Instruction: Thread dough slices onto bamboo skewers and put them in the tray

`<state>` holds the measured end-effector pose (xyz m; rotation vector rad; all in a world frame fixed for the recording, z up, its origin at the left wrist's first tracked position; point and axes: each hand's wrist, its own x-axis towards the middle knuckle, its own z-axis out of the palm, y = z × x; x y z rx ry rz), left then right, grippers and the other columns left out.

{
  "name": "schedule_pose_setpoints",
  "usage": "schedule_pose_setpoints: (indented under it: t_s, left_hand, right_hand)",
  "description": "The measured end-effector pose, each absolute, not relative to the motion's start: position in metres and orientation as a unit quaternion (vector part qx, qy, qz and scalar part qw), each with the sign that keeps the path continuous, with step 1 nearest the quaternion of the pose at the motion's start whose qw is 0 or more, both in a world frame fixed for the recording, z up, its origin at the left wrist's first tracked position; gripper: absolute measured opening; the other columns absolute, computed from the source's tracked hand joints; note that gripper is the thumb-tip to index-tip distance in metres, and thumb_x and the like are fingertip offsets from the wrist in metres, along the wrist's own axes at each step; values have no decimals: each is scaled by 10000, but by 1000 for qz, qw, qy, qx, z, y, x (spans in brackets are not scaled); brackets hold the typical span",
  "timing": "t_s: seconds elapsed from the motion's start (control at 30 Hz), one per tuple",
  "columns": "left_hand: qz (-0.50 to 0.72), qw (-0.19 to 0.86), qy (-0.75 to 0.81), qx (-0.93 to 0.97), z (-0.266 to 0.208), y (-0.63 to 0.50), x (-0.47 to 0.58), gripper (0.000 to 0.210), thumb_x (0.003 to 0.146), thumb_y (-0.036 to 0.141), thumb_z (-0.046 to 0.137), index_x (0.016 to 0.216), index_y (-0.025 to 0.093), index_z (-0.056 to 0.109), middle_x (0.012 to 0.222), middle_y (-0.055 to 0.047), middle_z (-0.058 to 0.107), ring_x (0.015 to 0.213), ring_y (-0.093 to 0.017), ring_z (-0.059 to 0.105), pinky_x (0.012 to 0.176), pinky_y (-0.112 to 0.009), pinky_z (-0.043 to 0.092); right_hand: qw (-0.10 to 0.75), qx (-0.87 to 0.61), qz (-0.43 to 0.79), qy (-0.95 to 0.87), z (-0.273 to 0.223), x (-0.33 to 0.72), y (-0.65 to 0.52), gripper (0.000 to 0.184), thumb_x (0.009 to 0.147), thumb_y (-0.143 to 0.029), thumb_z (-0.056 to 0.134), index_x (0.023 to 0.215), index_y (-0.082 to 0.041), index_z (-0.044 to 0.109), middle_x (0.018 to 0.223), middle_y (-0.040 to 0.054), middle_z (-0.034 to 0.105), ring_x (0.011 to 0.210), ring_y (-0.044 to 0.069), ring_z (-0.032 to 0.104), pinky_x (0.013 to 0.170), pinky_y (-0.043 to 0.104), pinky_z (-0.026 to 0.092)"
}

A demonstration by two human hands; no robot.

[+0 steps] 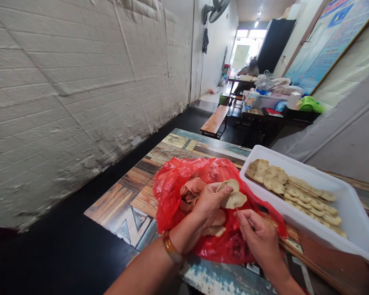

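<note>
My left hand (pixel 210 201) is closed on a few round, pale, flat food slices (pixel 235 200), pinched between thumb and fingers above the red plastic bag (pixel 172 178). In my right hand (pixel 258 233) is a thin wooden skewer (pixel 236 209), gripped between thumb and forefinger, its upper end against the lower slice. How far it passes into the slices is hidden. Inside the spread bag lie more slices, some pinkish (pixel 194 186) and some pale (pixel 214 230) below my left hand. Right of the bag, a white plastic tub (pixel 358 213) holds several rows of skewered slices (pixel 304 196).
The bag and tub rest on a wood-patterned table (pixel 117 205). Several thin sticks (pixel 310 262) lie along the tub's near side. Beyond are a wooden bench (pixel 215 119), a cluttered table (pixel 266 116) and a person (pixel 249 69) seated far back. A white wall (pixel 80 82) runs along the left.
</note>
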<state>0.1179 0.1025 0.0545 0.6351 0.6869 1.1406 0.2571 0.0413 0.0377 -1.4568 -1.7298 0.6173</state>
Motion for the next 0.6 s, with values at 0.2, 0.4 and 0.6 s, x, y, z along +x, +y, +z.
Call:
schedule_pose_setpoints:
  t_s: [0.2, 0.4, 0.6]
  left_hand:
    - [506, 750, 287, 314, 56, 103, 117, 377, 625, 424, 764, 778, 93, 669, 711, -50, 653, 593, -114, 587, 619, -237, 461]
    - [568, 688, 314, 326, 65, 113, 101, 354, 689, 431, 704, 860, 126, 650, 773, -53, 661, 686, -131, 602, 678, -251, 475]
    - [566, 564, 359, 483, 61, 122, 90, 521, 811, 260, 542, 1306, 169, 405, 734, -6, 632, 684, -136, 608, 700, -280, 482]
  right_hand:
    - [393, -581, 291, -650, 41, 257, 45, 359, 878, -459, 462, 669, -195, 586, 464, -50, 462, 439, 117, 460, 480, 225, 358]
    - [456, -570, 377, -570, 42, 263, 45, 280, 856, -461, 513, 803, -203, 609, 481, -64, 450, 425, 110, 419, 443, 219, 334]
    - [490, -548, 409, -540, 39, 267, 46, 267, 838, -479, 541, 820, -223, 613, 483, -64, 429, 420, 122, 386, 420, 237, 308]
